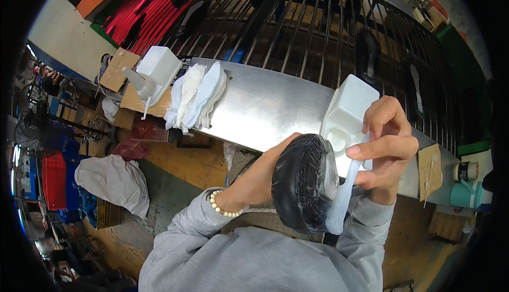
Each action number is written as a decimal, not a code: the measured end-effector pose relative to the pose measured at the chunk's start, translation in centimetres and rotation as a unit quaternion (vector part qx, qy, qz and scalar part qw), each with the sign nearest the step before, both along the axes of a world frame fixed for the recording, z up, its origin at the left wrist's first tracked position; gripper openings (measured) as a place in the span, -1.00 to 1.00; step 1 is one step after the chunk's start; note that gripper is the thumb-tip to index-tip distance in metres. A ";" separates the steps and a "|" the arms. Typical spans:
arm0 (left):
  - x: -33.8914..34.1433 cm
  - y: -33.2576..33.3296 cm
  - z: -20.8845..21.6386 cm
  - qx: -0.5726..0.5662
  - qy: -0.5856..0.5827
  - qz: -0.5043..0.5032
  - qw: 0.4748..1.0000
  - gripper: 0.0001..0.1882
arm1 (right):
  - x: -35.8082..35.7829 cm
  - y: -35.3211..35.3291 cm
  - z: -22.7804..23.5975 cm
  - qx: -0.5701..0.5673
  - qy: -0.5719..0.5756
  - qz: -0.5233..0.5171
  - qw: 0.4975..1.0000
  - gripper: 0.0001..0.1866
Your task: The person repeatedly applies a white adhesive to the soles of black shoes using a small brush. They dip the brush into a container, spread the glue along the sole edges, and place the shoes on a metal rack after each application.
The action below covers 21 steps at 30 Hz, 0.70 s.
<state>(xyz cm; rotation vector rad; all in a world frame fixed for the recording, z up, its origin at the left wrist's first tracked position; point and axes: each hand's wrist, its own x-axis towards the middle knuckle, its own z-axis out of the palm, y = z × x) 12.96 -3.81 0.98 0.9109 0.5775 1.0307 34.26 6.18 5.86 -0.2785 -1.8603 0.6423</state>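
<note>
The black shoe (pixel 291 186) hides the fingers of the left hand (pixel 265 167), so how they grip it cannot be seen. Right of the shoe, the lower end of a pale tool (pixel 344 194) is too blurred to identify. Beyond the shoe, the right hand (pixel 391 142) partly covers a white container (pixel 352 106). Below the shoe, the grey sweater (pixel 254 263) is cut off.

The shoe (pixel 289 183) is black with whitish smears, the long tool (pixel 345 191) beside it is pale blue, the counter (pixel 260 106) is silver-grey, and the cloths (pixel 197 98) near its left edge are white and very light blue.
</note>
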 end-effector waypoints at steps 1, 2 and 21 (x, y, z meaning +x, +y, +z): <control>0.1 -0.1 -0.3 -0.026 -0.036 -0.027 0.999 -0.17 | 0.1 0.1 0.1 0.007 -0.006 0.004 1.000 -0.48; 0.3 -0.2 -0.6 -0.049 -0.067 -0.050 0.995 -0.16 | 0.3 0.2 0.2 -0.002 -0.010 0.008 1.000 -0.48; -0.4 -0.6 -2.2 -0.132 -0.191 -0.105 0.967 -0.01 | 2.2 0.4 -2.4 -0.242 -0.098 0.056 0.964 -0.70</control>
